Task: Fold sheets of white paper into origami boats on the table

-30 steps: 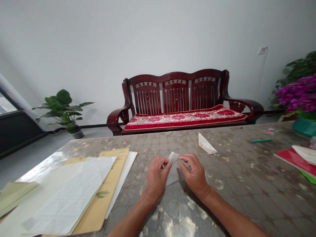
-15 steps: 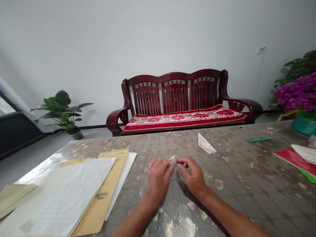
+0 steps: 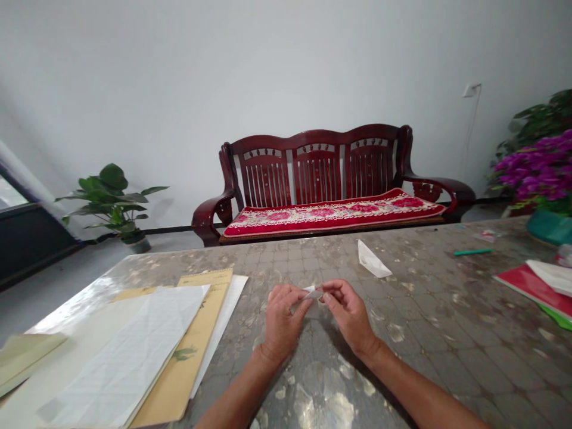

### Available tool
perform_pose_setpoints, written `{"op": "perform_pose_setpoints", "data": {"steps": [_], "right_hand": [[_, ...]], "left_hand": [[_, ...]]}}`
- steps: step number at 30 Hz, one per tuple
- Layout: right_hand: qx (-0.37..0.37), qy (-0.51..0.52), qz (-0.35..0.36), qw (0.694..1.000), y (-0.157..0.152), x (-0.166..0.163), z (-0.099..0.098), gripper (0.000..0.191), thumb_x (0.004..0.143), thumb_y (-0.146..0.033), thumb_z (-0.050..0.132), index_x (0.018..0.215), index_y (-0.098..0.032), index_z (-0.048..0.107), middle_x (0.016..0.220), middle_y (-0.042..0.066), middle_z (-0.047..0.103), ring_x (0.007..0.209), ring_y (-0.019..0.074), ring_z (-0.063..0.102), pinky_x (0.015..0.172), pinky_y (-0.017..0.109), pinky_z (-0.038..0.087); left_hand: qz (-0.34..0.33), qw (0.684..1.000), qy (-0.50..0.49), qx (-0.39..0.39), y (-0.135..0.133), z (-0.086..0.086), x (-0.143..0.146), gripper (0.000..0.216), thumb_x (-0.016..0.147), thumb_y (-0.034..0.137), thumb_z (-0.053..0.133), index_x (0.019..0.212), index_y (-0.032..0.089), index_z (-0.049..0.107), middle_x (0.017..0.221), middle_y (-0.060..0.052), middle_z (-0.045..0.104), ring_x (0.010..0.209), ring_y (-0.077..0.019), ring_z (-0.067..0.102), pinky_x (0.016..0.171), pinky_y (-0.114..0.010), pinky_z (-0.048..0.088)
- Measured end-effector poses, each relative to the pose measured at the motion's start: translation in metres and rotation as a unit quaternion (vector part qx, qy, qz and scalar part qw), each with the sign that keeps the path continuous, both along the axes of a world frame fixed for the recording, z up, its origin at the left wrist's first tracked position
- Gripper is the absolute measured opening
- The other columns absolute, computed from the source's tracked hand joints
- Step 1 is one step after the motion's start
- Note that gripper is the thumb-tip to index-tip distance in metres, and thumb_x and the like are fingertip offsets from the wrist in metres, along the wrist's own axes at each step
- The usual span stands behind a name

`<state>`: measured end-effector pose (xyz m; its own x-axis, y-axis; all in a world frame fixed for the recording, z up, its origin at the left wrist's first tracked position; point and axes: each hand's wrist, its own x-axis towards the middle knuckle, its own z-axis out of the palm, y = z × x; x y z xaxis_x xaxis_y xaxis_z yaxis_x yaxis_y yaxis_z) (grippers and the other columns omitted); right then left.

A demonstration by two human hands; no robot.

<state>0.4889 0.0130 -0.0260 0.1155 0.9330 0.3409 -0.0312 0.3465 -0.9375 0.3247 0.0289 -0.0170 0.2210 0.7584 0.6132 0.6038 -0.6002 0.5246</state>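
Note:
A small folded piece of white paper (image 3: 314, 293) is held up between my two hands, over the middle of the table. My left hand (image 3: 285, 316) pinches its left side between thumb and fingers. On the other side, my right hand (image 3: 349, 313) has thumb and fingertips closed on the paper's right end. Fingers cover much of the paper, so its full shape is hidden. Beyond my right hand lies a folded white paper boat (image 3: 373, 260), apart from both hands.
Creased white sheets (image 3: 134, 351) and a tan notebook (image 3: 196, 333) lie at the left of the patterned table (image 3: 429, 286). On the right are a green pen (image 3: 472, 252), a red booklet (image 3: 531, 286) and a flower pot (image 3: 549, 226). A wooden bench (image 3: 317, 167) stands behind.
My hands have drawn slightly apart, and more of the folded paper shows between the fingertips, turned to a flatter angle. Everything else on the table stays put.

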Motion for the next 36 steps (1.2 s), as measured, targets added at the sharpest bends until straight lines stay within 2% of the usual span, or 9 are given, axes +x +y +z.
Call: {"op": "perform_pose_setpoints", "data": {"steps": [4,10,15,19,23,26,31,33,36], "right_hand": [[-0.005,0.012,-0.019,1.0,0.004,-0.002,-0.005,0.022,0.083,-0.041,0.064,0.087,-0.02,0.059,0.084,0.005,0.072,0.075,0.0172,0.066,0.07,0.029,0.052],[0.001,-0.033,-0.054,0.998,0.008,-0.002,-0.008,0.017,0.081,-0.037,0.064,0.08,-0.02,0.062,0.07,0.0,0.066,0.065,0.0145,0.06,0.061,0.025,0.049],[0.038,-0.121,-0.089,0.988,0.006,0.001,-0.006,0.008,0.08,-0.027,0.06,0.078,-0.021,0.064,0.069,-0.001,0.065,0.06,0.0131,0.057,0.057,0.023,0.047],[0.121,-0.187,-0.085,0.971,0.002,0.004,-0.002,0.016,0.083,-0.018,0.052,0.077,-0.022,0.066,0.075,0.002,0.067,0.07,0.0155,0.061,0.063,0.025,0.049],[0.169,-0.226,-0.058,0.958,-0.002,0.007,0.002,0.019,0.088,-0.02,0.051,0.089,-0.022,0.069,0.087,0.006,0.07,0.083,0.0189,0.065,0.076,0.03,0.052],[0.177,-0.246,-0.057,0.951,-0.002,0.007,0.002,0.018,0.091,-0.024,0.052,0.094,-0.023,0.07,0.09,0.007,0.07,0.087,0.0195,0.064,0.079,0.032,0.052],[0.18,-0.285,-0.064,0.939,0.001,0.009,0.0,0.016,0.093,-0.028,0.054,0.088,-0.024,0.068,0.083,0.004,0.067,0.081,0.0179,0.062,0.075,0.029,0.049],[0.183,-0.298,-0.069,0.934,0.003,0.01,-0.002,0.018,0.095,-0.028,0.052,0.087,-0.024,0.067,0.082,0.004,0.066,0.08,0.0176,0.061,0.074,0.029,0.048],[0.179,-0.299,-0.078,0.934,0.004,0.011,-0.003,0.021,0.097,-0.03,0.049,0.086,-0.024,0.066,0.081,0.004,0.065,0.079,0.0175,0.06,0.073,0.029,0.047]], "left_hand": [[0.0,1.0,0.018,0.013,-0.001,0.0,0.002,0.012,0.09,0.027,0.062,0.084,0.024,0.072,0.08,-0.001,0.067,0.08,-0.0175,0.056,0.077,-0.031,0.038],[-0.006,0.999,0.039,0.021,-0.006,0.004,0.004,0.012,0.091,0.028,0.062,0.085,0.025,0.072,0.081,-0.002,0.067,0.083,-0.0182,0.056,0.079,-0.032,0.038],[-0.01,0.997,0.056,0.043,-0.009,0.007,0.006,0.011,0.092,0.027,0.061,0.088,0.025,0.072,0.081,-0.001,0.067,0.083,-0.018,0.056,0.079,-0.032,0.036],[-0.005,0.996,0.065,0.053,-0.01,0.007,0.007,0.015,0.093,0.028,0.059,0.087,0.024,0.072,0.081,-0.002,0.068,0.083,-0.0174,0.056,0.079,-0.032,0.037],[0.015,0.996,0.07,0.052,-0.01,0.006,0.007,0.02,0.095,0.03,0.055,0.086,0.024,0.072,0.08,-0.002,0.068,0.082,-0.0177,0.057,0.078,-0.032,0.036],[0.021,0.994,0.088,0.06,-0.009,0.006,0.006,0.022,0.096,0.031,0.053,0.087,0.024,0.072,0.08,-0.003,0.068,0.082,-0.0182,0.056,0.077,-0.033,0.036],[0.004,0.989,0.125,0.084,-0.01,0.007,0.004,0.024,0.098,0.031,0.05,0.086,0.024,0.07,0.081,-0.003,0.067,0.082,-0.0183,0.055,0.077,-0.033,0.035],[0.004,0.987,0.129,0.092,-0.009,0.008,0.004,0.023,0.097,0.032,0.052,0.082,0.024,0.069,0.079,-0.002,0.066,0.081,-0.0181,0.054,0.077,-0.033,0.035],[0.039,0.991,0.089,0.097,-0.008,0.006,0.004,0.016,0.091,0.036,0.062,0.084,0.023,0.068,0.082,-0.002,0.067,0.083,-0.0196,0.055,0.078,-0.033,0.036]]}}
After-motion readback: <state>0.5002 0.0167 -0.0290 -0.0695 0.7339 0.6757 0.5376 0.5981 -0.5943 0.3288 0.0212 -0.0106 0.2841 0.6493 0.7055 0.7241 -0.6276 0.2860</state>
